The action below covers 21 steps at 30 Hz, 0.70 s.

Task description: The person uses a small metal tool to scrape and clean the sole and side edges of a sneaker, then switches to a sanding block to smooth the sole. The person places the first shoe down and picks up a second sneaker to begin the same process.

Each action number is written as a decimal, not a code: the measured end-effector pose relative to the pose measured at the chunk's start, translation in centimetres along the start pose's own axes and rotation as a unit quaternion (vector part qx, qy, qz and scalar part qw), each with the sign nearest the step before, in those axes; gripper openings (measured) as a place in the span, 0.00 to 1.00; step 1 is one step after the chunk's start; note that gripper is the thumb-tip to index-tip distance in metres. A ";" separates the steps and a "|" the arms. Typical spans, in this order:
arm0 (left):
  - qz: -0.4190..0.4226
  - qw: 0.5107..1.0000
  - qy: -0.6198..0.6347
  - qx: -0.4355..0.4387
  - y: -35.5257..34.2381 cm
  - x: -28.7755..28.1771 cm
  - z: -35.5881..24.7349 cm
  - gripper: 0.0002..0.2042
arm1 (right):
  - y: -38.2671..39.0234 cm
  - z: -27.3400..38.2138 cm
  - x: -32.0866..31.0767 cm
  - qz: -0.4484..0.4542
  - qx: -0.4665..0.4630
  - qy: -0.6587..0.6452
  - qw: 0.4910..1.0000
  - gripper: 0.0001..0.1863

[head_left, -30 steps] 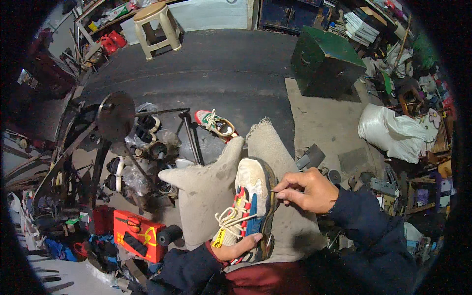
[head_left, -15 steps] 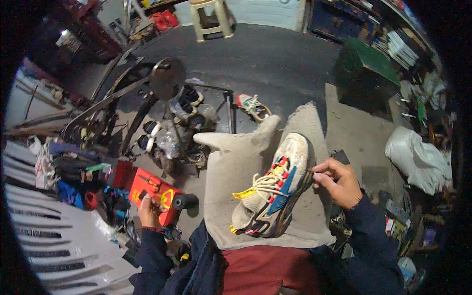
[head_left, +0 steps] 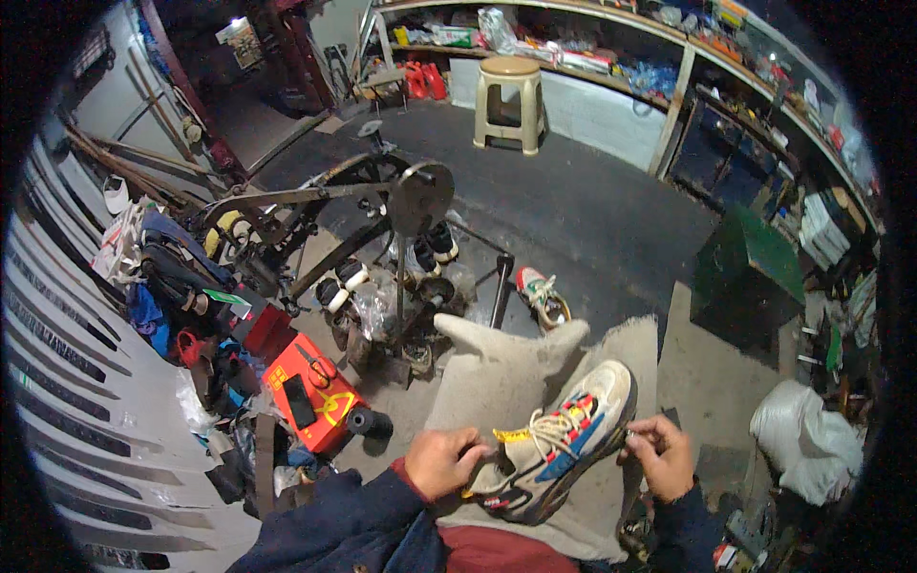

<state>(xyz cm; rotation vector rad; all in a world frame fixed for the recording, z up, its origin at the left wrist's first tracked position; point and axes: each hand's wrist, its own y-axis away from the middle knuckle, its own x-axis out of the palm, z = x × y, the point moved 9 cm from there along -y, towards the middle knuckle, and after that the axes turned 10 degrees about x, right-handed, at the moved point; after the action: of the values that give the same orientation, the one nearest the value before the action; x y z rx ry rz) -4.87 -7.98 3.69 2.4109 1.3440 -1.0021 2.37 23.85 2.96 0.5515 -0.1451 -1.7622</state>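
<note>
A cream sneaker [head_left: 564, 447] with blue, red and yellow parts lies tilted on a beige cloth [head_left: 632, 349] across my lap, toe pointing away and to the right. My right hand [head_left: 661, 460] is beside its sole at the forefoot, thumb and fingertips pinched around something tiny and pale. Close to the heel opening is my left hand [head_left: 443, 464], its fingers curled and pressed together; whatever it may grip is hidden. To its left, a red box [head_left: 304, 355] carries scissors [head_left: 315, 368] and a black phone-like slab [head_left: 298, 400]. A dark spool [head_left: 369, 422] stands beside the box.
Ahead on the left stands an old metal machine with a wheel [head_left: 421, 199], with several shoes beneath it. Another sneaker [head_left: 543, 297] lies past the cloth. A plastic stool [head_left: 509, 103], a green box [head_left: 748, 277] and a white sack [head_left: 804, 441] are farther out.
My left hand has moved from the red box over to the sneaker's heel. My right hand remains by the sole. The view has tilted up, showing more of the shelves.
</note>
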 end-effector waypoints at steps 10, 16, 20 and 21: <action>-0.049 0.698 0.706 -0.105 2.6 4.7 0.0 0.08 | -0.5 -0.8 -0.3 -0.012 -0.026 -0.046 0.999 0.05; 0.119 0.858 0.485 -0.117 2.3 8.6 1.0 0.19 | -1.8 -1.8 -1.2 -0.007 -0.064 -0.062 0.996 0.06; 0.231 0.820 0.515 -0.095 -0.4 12.8 -0.8 0.32 | -2.5 -1.7 -1.0 0.033 -0.069 -0.038 0.996 0.06; 0.253 0.764 0.566 -0.176 -0.5 14.3 -0.8 0.33 | -2.4 -1.4 -0.9 0.045 -0.064 -0.007 0.997 0.07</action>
<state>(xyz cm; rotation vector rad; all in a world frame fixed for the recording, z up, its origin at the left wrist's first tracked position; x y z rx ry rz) 0.18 2.37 -4.91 2.7821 0.7887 0.9414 1.02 25.65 1.07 0.4345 -0.0653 -1.6749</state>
